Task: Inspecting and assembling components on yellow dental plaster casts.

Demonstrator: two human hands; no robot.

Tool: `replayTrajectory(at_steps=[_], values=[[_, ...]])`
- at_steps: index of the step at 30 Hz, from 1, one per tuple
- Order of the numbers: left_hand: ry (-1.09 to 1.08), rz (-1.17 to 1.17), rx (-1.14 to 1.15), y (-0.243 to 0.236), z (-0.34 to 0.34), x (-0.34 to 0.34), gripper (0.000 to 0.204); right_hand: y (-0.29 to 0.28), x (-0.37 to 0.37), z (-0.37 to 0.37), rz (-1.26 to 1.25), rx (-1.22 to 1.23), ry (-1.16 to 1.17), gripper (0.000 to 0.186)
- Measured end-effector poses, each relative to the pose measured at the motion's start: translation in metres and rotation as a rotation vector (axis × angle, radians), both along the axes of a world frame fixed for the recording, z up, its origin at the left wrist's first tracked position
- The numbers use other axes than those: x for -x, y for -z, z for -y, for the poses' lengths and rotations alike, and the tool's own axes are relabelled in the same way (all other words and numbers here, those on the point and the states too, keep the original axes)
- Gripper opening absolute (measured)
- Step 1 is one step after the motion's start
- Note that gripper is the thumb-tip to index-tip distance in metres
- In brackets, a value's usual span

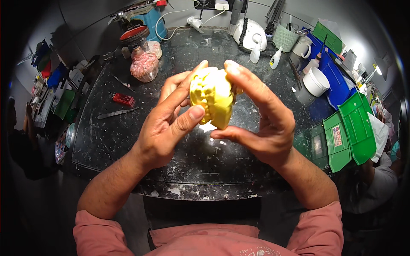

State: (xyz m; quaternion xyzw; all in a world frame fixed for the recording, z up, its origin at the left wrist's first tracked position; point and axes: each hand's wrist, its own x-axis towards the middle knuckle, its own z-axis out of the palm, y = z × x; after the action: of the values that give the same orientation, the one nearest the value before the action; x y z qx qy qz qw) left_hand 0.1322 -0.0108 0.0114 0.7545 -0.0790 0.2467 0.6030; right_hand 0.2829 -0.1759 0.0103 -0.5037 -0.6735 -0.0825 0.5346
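A bright yellow dental cast (212, 100) is held up above the black workbench, with tooth shapes along its middle. It looks like two parts set against each other, though glare hides the seam. My left hand (160, 128) grips its left side, the thumb pressing near the teeth and the fingers behind. My right hand (271, 121) wraps the right side, with fingertips at the top and the thumb by the lower edge. The cast's far side is hidden.
On the bench (179, 153) at left lie a knife (118, 112) and a small red box (124, 100), before a pink lump (144, 66). At right stand small bottles (276, 58), a white tub (316, 82) and green trays (356, 128). Someone's sleeve (373, 192) shows far right.
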Motion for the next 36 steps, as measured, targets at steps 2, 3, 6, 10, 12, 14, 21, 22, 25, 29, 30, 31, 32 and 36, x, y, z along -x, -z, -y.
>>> replayTrajectory(at_steps=[2,3,6,10,12,14,21,22,25,29,30,31,32,36], values=[[-0.018,-0.024,0.004,0.003,-0.002,0.001,0.068,-0.004,0.001,-0.007,0.113,-0.054,0.002,0.081],[0.025,-0.017,0.058,0.004,-0.002,0.002,0.068,-0.005,0.003,-0.007,0.167,-0.069,0.063,0.08],[0.101,0.06,0.178,0.006,0.0,0.004,0.071,-0.004,0.011,-0.009,0.327,-0.144,0.193,0.071],[-0.014,0.022,0.28,0.002,0.005,0.004,0.073,-0.003,0.011,-0.013,0.416,-0.137,0.182,0.077],[-0.047,-0.034,0.389,-0.002,0.005,0.005,0.069,-0.005,0.006,-0.013,-0.005,-0.082,-0.03,0.094],[-0.068,-0.016,0.324,0.0,0.005,0.002,0.07,-0.004,-0.003,-0.003,-0.283,0.129,-0.061,0.099],[-0.043,0.262,-0.103,0.006,0.001,0.008,0.081,-0.015,0.002,0.004,-0.168,0.083,-0.094,0.081],[-0.017,0.293,-0.104,0.007,0.001,0.008,0.082,-0.015,0.002,0.004,-0.149,0.093,-0.114,0.081],[-0.002,0.311,-0.116,0.008,0.002,0.009,0.083,-0.014,0.0,0.007,-0.116,0.084,-0.142,0.081],[-0.011,0.31,-0.114,0.008,0.004,0.013,0.082,-0.015,-0.003,0.007,-0.047,0.026,-0.153,0.08],[0.0,0.315,-0.1,0.007,0.004,0.014,0.082,-0.018,-0.004,0.006,-0.047,0.026,-0.152,0.08],[0.037,0.358,-0.119,0.008,0.003,0.012,0.082,-0.02,-0.005,0.005,0.057,-0.019,-0.121,0.08],[0.038,0.358,-0.117,0.008,0.002,0.01,0.082,-0.021,-0.006,0.005,0.16,-0.062,-0.091,0.08],[0.056,0.428,-0.174,0.001,0.004,0.008,0.082,-0.02,0.0,0.004,0.188,-0.109,-0.014,0.076]])
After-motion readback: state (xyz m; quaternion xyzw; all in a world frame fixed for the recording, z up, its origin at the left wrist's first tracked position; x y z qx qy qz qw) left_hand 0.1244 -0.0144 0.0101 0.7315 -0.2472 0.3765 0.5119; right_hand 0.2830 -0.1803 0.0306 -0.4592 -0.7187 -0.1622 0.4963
